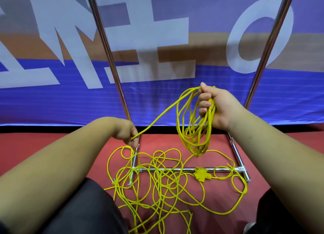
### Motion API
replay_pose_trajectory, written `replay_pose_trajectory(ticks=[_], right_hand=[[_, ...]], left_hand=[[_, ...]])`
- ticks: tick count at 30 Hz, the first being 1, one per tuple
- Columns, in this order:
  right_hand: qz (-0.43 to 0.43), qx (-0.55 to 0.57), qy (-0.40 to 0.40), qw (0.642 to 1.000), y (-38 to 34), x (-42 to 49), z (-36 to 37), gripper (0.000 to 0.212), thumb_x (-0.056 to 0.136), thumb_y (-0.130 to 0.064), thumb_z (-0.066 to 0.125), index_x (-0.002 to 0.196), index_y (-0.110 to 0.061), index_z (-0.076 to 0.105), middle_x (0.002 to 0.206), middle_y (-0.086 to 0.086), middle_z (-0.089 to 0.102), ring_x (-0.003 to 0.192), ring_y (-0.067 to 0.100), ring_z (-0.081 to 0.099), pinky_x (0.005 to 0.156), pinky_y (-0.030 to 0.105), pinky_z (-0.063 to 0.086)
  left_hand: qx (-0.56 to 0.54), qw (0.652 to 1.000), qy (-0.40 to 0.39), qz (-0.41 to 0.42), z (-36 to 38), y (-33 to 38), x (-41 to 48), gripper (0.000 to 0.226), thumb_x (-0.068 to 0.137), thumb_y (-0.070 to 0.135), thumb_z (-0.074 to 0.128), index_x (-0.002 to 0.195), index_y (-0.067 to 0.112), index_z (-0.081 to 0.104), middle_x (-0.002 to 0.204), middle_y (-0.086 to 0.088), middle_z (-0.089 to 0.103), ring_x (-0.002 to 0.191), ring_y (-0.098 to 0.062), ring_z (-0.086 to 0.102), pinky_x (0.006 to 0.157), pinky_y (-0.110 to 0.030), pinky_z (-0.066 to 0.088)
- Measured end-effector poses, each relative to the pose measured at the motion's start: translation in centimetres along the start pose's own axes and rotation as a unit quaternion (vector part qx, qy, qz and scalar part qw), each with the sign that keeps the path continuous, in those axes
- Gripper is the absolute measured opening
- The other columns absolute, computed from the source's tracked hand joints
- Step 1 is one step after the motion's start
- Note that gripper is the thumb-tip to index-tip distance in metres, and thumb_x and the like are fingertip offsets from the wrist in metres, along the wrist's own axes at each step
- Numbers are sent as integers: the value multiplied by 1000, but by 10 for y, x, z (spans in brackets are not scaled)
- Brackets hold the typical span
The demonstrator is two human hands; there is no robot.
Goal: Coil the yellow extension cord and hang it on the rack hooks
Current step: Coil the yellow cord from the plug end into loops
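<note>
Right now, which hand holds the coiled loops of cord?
The right hand grips the bundle of hanging loops; the left hand pinches only a single strand.

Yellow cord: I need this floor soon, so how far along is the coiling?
Early. Several loops hang from the right hand; the left hand pinches the next stretch. Most cord lies tangled on the floor across the rack base; hanging it remains.

Left hand (128,133) low, right hand (217,107) high
</note>
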State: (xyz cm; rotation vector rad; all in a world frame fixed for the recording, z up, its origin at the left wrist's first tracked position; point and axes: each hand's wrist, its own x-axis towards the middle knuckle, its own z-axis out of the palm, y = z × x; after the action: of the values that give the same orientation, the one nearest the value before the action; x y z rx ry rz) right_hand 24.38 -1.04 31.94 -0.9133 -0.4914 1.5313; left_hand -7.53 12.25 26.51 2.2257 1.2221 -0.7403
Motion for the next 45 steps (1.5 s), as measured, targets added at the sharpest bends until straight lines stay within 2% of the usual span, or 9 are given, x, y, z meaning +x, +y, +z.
replay_pose_trajectory(ticks=[7,13,18,22,24,29,33,40,45], right_hand=[[3,54,-51,997,-4,-2,0,22,102,-37,63,86,-22,58,59,-12,41,42,3,35,44,19,30],[-2,30,-43,999,-2,-4,0,23,101,-34,64,82,-20,62,60,-9,37,42,6,31,43,22,30],[0,14,-19,1000,4,-3,0,22,101,-33,61,83,-20,61,58,-9,37,42,7,30,43,23,30],[7,18,8,1000,9,0,0,22,100,-32,61,82,-20,60,58,-9,38,41,8,31,42,24,31],[11,26,18,999,11,1,0,22,100,-33,61,82,-20,60,58,-9,37,42,8,31,42,24,31],[8,58,31,998,9,1,-1,23,99,-33,60,80,-20,61,58,-9,37,42,8,31,44,23,30],[-6,57,23,998,4,-2,1,23,99,-32,59,80,-20,62,57,-9,35,42,8,30,44,23,29],[-16,40,21,999,1,-4,0,27,99,-39,64,80,-20,65,55,-9,35,41,8,30,43,24,29],[-27,31,45,998,2,-4,1,37,95,-53,71,77,-21,64,52,-9,32,40,9,28,43,24,27]], left_hand=[[-78,978,182,-67,-17,18,0,8,85,14,83,81,15,76,61,4,74,62,-13,75,63,-26,58],[-142,911,365,-127,-42,39,-11,45,89,47,77,64,11,70,54,1,71,52,-7,65,63,-27,50],[-251,753,607,-49,-63,57,-43,37,91,41,75,74,12,59,60,-4,68,59,-17,72,63,-36,59],[-414,624,653,115,-78,72,-69,19,95,24,74,93,7,66,80,-9,75,72,-16,78,72,-38,64],[-382,640,646,166,-76,73,-70,7,96,17,71,99,11,68,87,-6,76,83,-15,79,80,-38,64],[-32,827,549,115,-58,56,-52,24,98,11,62,112,31,62,97,6,76,93,-19,73,79,-37,59],[-139,887,423,123,-47,55,-43,33,96,-3,54,100,26,69,87,3,76,71,-12,75,69,-31,59],[-452,864,167,146,-36,50,-36,59,95,-22,37,135,12,64,125,-11,74,118,-23,71,107,-45,52],[-664,743,65,51,-43,48,-36,41,103,12,32,129,-2,61,124,-27,71,114,-40,71,97,-52,55]])
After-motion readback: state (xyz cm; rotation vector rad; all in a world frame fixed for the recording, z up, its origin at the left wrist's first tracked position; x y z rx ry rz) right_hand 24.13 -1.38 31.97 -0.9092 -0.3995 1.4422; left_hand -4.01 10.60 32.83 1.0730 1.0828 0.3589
